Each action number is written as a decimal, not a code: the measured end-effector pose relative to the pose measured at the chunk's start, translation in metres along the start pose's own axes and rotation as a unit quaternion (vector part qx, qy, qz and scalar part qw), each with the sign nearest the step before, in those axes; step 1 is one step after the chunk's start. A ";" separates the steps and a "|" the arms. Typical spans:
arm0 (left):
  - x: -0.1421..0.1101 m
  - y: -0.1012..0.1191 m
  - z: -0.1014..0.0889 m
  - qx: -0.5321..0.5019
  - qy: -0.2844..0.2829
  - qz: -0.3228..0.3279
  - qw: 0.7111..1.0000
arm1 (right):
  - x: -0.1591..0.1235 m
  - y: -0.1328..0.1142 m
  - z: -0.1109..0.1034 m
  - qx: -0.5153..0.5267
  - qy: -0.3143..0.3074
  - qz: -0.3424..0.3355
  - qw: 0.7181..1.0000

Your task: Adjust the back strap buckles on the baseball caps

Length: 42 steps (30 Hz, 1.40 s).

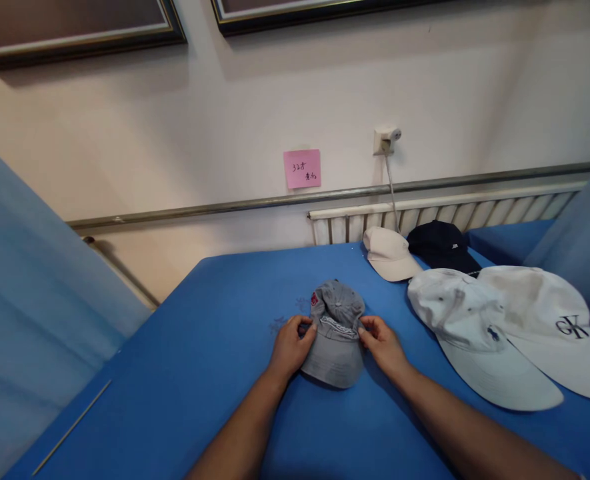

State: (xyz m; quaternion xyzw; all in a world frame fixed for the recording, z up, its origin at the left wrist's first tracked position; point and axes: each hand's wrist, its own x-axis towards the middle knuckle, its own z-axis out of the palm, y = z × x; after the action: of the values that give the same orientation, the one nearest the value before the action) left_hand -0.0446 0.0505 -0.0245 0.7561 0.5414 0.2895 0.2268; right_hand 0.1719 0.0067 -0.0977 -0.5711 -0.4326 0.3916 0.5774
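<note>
A grey baseball cap (335, 357) with white lettering on its front and a red patch on one side rests on the blue table cover (215, 320), its brim toward me. My left hand (293, 343) pinches the cap's left edge where crown and brim meet. On the opposite edge, my right hand (382, 342) grips it between thumb and fingers. The crown looks slightly crumpled. To the right lie a pale cap with a small dark logo (467, 320) and a white cap with black letters (539, 307), overlapping.
Farther back are a cream cap (389, 250) and a navy cap (439, 241), near a radiator (365, 223). A thin stick (72, 427) lies at the left edge. Blue curtains (39, 300) hang at both sides. A cord drops from a wall socket (385, 142) beside a pink note (302, 169).
</note>
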 end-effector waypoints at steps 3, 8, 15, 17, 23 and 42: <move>-0.010 0.012 0.000 0.010 -0.016 0.069 0.997 | -0.001 -0.004 0.000 -0.006 -0.008 0.000 1.000; -0.031 0.038 0.002 0.090 -0.122 0.177 0.972 | -0.004 -0.015 0.000 0.004 -0.034 -0.008 0.999; -0.032 0.043 0.002 0.187 -0.137 0.215 0.949 | -0.017 -0.029 0.005 -0.024 -0.067 -0.045 0.996; -0.022 0.032 0.000 0.216 -0.094 0.198 0.952 | -0.026 -0.034 0.008 -0.042 -0.131 -0.045 0.989; 0.008 0.002 -0.012 0.245 0.058 0.102 0.962 | -0.047 -0.045 0.012 -0.114 -0.273 -0.067 0.953; 0.003 0.017 0.007 -0.048 0.017 0.119 0.992 | -0.009 -0.024 0.005 -0.019 0.020 -0.051 0.998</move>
State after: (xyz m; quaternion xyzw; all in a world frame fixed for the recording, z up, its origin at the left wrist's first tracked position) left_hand -0.0274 0.0478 -0.0180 0.7985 0.4366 0.3526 0.2179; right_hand 0.1637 -0.0014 -0.0743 -0.5669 -0.4571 0.3417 0.5941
